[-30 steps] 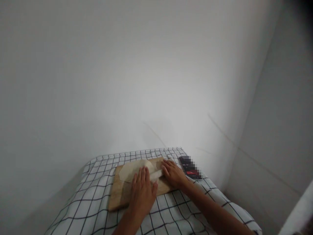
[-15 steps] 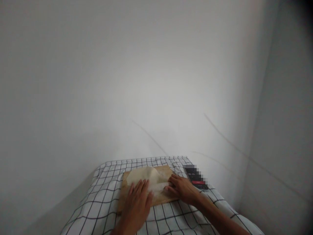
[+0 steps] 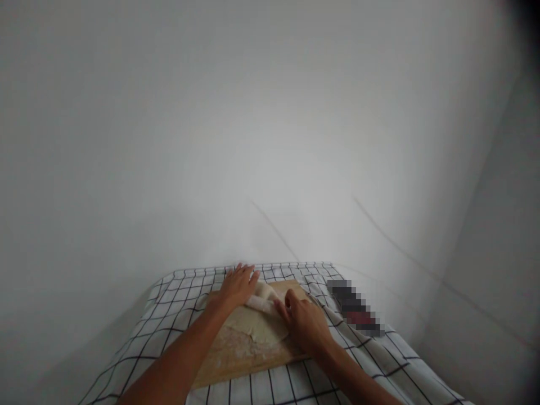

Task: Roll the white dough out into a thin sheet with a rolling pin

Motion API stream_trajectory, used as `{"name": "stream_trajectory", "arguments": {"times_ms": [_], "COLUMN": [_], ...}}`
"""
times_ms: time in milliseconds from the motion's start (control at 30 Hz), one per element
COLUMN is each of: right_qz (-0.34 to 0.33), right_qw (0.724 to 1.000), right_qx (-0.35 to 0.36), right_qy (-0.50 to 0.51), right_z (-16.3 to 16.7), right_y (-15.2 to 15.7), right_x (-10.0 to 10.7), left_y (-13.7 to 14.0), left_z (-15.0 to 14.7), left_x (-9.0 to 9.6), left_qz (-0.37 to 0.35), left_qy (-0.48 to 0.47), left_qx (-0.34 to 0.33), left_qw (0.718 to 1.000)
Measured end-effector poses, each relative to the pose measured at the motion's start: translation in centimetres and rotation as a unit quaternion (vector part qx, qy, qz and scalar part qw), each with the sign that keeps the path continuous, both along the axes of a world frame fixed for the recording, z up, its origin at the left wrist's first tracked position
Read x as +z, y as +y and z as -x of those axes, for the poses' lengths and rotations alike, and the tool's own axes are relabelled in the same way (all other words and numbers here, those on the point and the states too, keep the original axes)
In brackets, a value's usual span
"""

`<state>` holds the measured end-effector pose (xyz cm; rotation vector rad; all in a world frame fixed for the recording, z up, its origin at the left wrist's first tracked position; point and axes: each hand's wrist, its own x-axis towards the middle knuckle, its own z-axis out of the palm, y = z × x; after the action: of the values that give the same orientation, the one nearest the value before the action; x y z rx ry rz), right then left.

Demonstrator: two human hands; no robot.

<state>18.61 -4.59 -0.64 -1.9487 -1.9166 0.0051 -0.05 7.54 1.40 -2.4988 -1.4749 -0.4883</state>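
Note:
A pale sheet of dough (image 3: 255, 326) lies on a wooden board (image 3: 228, 365), with a raised fold at its far side. Across the dough runs a light, floury rolling pin (image 3: 262, 304), seen only between my hands. My left hand (image 3: 239, 286) rests over the pin's left end, fingers stretched forward past the board's far edge. At the right end, my right hand (image 3: 306, 320) has its fingers curled on the pin; the tip there is hidden.
A white cloth with black grid lines (image 3: 169, 320) covers the table under the board. To the right of the board lies a dark, blurred-out phone (image 3: 354, 309). A pale wall (image 3: 270, 140) rises right behind the table.
Both hands and the rolling pin have moved forward, the left hand farthest. The near part of the dough now lies flat in view. The camera view has shifted slightly.

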Motion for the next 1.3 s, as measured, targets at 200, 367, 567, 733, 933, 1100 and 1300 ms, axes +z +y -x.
{"name": "stream_trajectory", "arguments": {"times_ms": [200, 367, 567, 733, 933, 1100, 1300], "right_qz": [-0.011, -0.008, -0.064, -0.045, -0.032, -0.04, -0.021], "right_qw": [0.998, 0.999, 0.996, 0.996, 0.996, 0.996, 0.997], "right_qx": [-0.03, -0.043, 0.014, 0.02, 0.046, 0.057, 0.06], "right_qy": [0.056, -0.028, -0.065, -0.074, -0.065, -0.06, -0.035], "right_z": [-0.4, 0.0, -0.5, -0.4, 0.2, 1.2, 1.5], "right_y": [0.3, 0.1, 0.4, 0.5, -0.8, -2.9, -2.3], "right_x": [0.3, 0.2, -1.3, -1.7, -1.7, -1.8, -1.4], "left_y": [2.5, 3.2, 3.2, 2.9, 1.0, -1.7, -1.6], "left_z": [-0.8, -0.9, -0.7, -0.2, 1.0, 2.6, 2.9], "left_x": [0.7, 0.0, -1.3, -1.8, -2.1, -2.3, -2.1], "left_qz": [-0.009, 0.005, 0.021, 0.044, 0.051, 0.058, 0.079], "left_qy": [-0.036, -0.039, -0.03, -0.027, -0.029, -0.019, -0.007], "left_qx": [-0.015, -0.011, 0.006, 0.011, 0.031, 0.047, 0.056], "left_qw": [0.999, 0.999, 0.999, 0.999, 0.998, 0.997, 0.995]}}
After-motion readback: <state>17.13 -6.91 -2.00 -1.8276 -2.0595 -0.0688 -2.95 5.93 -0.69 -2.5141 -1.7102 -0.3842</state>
